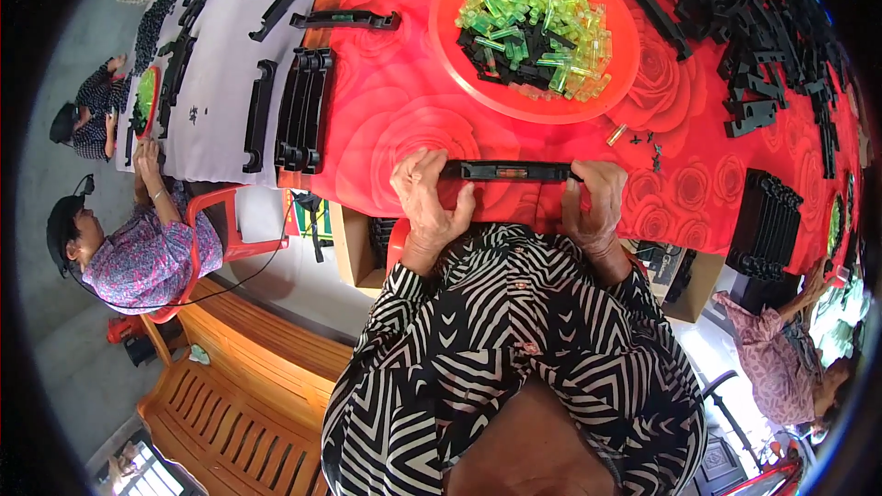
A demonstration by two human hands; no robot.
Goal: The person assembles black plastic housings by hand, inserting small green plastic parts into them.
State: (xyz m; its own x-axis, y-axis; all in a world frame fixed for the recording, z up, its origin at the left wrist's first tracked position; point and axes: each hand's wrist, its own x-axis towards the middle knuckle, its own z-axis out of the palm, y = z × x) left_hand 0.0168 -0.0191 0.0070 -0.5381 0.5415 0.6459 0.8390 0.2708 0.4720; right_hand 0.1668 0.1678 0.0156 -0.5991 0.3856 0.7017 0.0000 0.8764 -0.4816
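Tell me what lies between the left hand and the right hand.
In the head view, a black bar with a small amber insert near its middle spans from the left hand to the right hand.

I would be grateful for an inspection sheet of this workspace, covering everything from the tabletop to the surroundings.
Surface: red rose-patterned tablecloth.
Job's things: black bar with a small amber vial at its middle; red tray of yellow-green vials and black pieces.
Clutter: loose vial and black bits near the tray; more black bars grouped at left.
Hands: left hand at the bar's left end, right hand at its right; grip unclear.
Cables: thin dark cable at left.
Surroundings: wooden bench; seated co-worker at left.
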